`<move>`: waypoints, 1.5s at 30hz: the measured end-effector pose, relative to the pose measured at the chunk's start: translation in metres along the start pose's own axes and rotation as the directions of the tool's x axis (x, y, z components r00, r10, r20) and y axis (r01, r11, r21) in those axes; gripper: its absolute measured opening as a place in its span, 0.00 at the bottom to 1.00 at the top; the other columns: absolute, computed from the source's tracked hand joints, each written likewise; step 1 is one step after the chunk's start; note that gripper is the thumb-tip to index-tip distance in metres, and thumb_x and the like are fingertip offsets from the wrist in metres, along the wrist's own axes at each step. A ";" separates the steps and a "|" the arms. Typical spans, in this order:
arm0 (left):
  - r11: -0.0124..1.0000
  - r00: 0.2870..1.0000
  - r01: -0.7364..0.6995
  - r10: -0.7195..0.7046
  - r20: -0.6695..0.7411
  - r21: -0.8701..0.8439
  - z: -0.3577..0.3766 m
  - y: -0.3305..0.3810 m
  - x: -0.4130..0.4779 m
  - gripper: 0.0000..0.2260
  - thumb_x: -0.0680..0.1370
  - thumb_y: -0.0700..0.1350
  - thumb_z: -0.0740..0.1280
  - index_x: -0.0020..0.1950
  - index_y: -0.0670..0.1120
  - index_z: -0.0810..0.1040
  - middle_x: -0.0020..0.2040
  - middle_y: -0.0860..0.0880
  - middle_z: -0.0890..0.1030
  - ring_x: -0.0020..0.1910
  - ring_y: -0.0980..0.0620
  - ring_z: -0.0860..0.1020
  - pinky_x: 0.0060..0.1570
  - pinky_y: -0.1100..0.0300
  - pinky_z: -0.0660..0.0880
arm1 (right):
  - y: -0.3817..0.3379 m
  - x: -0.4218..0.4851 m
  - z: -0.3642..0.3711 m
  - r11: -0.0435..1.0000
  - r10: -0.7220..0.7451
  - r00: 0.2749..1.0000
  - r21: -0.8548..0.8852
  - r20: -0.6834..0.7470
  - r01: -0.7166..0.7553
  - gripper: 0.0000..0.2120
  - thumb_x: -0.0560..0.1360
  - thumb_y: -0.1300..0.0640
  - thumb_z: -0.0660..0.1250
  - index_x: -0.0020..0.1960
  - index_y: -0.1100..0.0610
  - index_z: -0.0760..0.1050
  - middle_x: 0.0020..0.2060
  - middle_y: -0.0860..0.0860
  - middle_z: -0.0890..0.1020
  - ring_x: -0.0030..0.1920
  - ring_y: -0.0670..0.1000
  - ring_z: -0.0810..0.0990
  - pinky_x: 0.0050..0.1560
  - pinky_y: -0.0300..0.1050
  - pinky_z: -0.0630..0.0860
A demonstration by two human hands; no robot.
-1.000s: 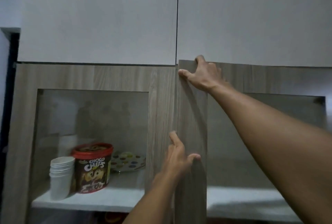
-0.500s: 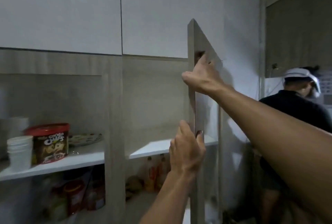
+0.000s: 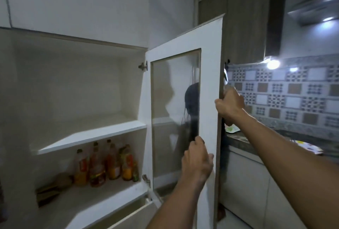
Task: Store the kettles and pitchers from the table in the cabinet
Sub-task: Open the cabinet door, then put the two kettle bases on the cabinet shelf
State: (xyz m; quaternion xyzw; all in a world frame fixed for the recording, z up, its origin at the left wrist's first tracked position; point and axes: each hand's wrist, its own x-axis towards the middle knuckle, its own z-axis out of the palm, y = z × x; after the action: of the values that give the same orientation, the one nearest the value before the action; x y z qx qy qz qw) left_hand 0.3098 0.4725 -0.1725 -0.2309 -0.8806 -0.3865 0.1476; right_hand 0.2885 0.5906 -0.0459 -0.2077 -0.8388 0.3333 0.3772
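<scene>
The cabinet (image 3: 77,74) stands open in front of me, with a bare white upper shelf (image 3: 88,134). Its glass-paned door (image 3: 211,48) is swung far out to the right. My right hand (image 3: 231,104) grips the door's outer edge at mid height. My left hand (image 3: 197,160) holds the same door lower down, fingers curled around the white frame beside the glass. No kettle or pitcher is in view.
Several sauce and oil bottles (image 3: 108,164) stand on the lower shelf, with a brown packet (image 3: 47,193) at its left. A kitchen counter (image 3: 244,139) with a plate (image 3: 310,148), patterned wall tiles (image 3: 286,91) and lit under-cabinet lamps (image 3: 273,64) lie to the right.
The door has swung from shut to wide open to the right. Both hands stayed on it, and my view has turned right, away from the left compartment with the cups and tin.
</scene>
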 end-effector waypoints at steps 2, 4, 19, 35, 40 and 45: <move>0.999 0.997 0.048 -0.047 0.057 -0.019 0.030 0.014 0.022 0.21 0.77 0.50 0.68 0.67 0.48 0.66 0.64 0.47 0.73 0.61 0.45 0.76 0.54 0.55 0.73 | 0.035 0.026 -0.011 0.999 0.044 0.999 0.017 -0.018 -0.043 0.03 0.70 0.62 0.65 0.43 0.58 0.75 0.42 0.58 0.82 0.48 0.63 0.82 0.45 0.50 0.79; 0.995 0.991 0.089 -0.083 0.106 -0.049 0.066 0.026 0.048 0.23 0.76 0.50 0.69 0.67 0.47 0.65 0.65 0.46 0.72 0.62 0.44 0.75 0.55 0.55 0.73 | 0.065 0.052 -0.017 0.999 0.044 0.999 0.014 -0.008 -0.044 0.09 0.71 0.65 0.65 0.36 0.53 0.72 0.35 0.55 0.80 0.44 0.60 0.81 0.39 0.44 0.73; 0.977 0.976 0.211 -0.210 0.053 -0.020 0.244 0.058 0.211 0.29 0.72 0.61 0.71 0.63 0.46 0.64 0.62 0.46 0.68 0.57 0.44 0.76 0.49 0.55 0.74 | 0.169 0.202 0.018 0.972 -0.213 0.936 -0.162 -0.282 0.172 0.19 0.75 0.60 0.70 0.63 0.55 0.69 0.59 0.58 0.75 0.54 0.60 0.78 0.53 0.55 0.77; 0.613 0.623 0.762 -0.609 -0.492 0.207 -0.074 -0.208 -0.017 0.16 0.80 0.50 0.62 0.63 0.42 0.67 0.63 0.40 0.73 0.62 0.37 0.74 0.58 0.45 0.72 | -0.038 -0.088 0.261 0.810 -0.538 0.505 0.248 0.675 0.531 0.20 0.76 0.49 0.65 0.64 0.57 0.67 0.63 0.61 0.72 0.59 0.65 0.76 0.59 0.61 0.75; 0.347 0.348 0.929 -0.688 -0.638 0.132 -0.163 -0.267 -0.132 0.17 0.80 0.51 0.63 0.63 0.41 0.67 0.63 0.39 0.73 0.62 0.37 0.75 0.56 0.46 0.73 | -0.103 -0.247 0.327 0.718 -0.592 0.163 0.425 0.789 0.551 0.21 0.76 0.48 0.66 0.65 0.55 0.66 0.65 0.60 0.71 0.63 0.65 0.75 0.62 0.59 0.74; 0.146 0.090 0.989 -0.702 -0.706 -0.019 -0.215 -0.331 -0.223 0.21 0.79 0.50 0.64 0.67 0.42 0.65 0.65 0.41 0.70 0.63 0.38 0.73 0.56 0.46 0.73 | -0.152 -0.377 0.392 0.613 -0.612 -0.125 0.568 0.781 0.549 0.23 0.76 0.49 0.65 0.68 0.54 0.65 0.67 0.59 0.70 0.66 0.64 0.72 0.65 0.57 0.72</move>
State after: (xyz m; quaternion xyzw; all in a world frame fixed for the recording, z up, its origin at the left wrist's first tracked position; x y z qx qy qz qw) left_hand 0.3443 0.0500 -0.3317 0.5229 -0.8044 -0.2132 0.1845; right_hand 0.2086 0.1018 -0.3167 0.4436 -0.8663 0.2025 -0.1089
